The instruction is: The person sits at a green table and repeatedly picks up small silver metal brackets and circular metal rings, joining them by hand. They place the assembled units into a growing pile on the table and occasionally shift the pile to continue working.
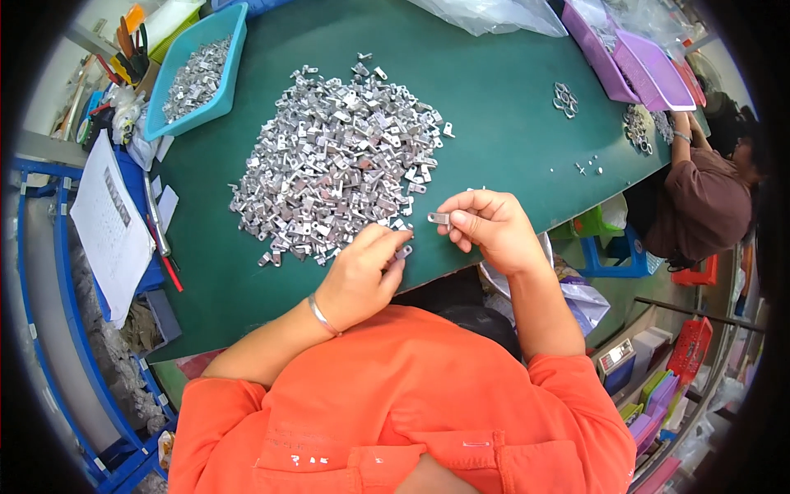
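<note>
A large heap of small silver metal brackets [337, 156], each with a hole, is spread on the green table in front of me. My right hand [492, 229] pinches one metal bracket [439, 218] between thumb and forefinger, just off the heap's near right side. At the heap's near edge, my left hand [362, 276] is closed with a second bracket [403, 253] at its thumb and fingertips. The curled fingers of the left hand partly hide that piece. A metal bangle [322, 316] circles my left wrist.
A turquoise basket [236, 58] of small metal parts stands far left, near papers [111, 222] and a red pen [174, 274]. Purple baskets [650, 70], metal rings [565, 100] and loose small parts lie far right. Another person [699, 193] sits at the right edge.
</note>
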Available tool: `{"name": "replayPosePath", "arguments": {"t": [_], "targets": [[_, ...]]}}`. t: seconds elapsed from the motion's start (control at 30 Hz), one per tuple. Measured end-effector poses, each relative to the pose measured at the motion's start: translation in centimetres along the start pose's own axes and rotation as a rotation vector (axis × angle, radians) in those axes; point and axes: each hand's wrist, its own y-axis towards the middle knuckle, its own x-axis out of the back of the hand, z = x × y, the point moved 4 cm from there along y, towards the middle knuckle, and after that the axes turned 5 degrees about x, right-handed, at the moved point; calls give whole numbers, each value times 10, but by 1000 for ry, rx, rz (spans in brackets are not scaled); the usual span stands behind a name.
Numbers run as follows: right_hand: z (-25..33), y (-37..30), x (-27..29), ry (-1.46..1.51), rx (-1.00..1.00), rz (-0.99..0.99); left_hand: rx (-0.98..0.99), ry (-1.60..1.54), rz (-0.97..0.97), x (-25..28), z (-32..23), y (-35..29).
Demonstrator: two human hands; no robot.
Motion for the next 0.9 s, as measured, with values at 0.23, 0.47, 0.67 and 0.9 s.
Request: {"name": "replayPosePath", "arguments": {"t": [0.23, 0.47, 0.67, 0.9], "targets": [[-10, -21, -22, -820, 341, 17, 97, -56, 149, 5, 9, -13], [-7, -3, -48, -988, 727, -120, -20, 55, 34, 4, 12, -14], [-17, -2, -27, -525, 414, -67, 15, 37, 48, 6, 10, -13], [-20, -14, -12, -488, 425, -109, -20, 14, -1, 3, 10, -11]]}}
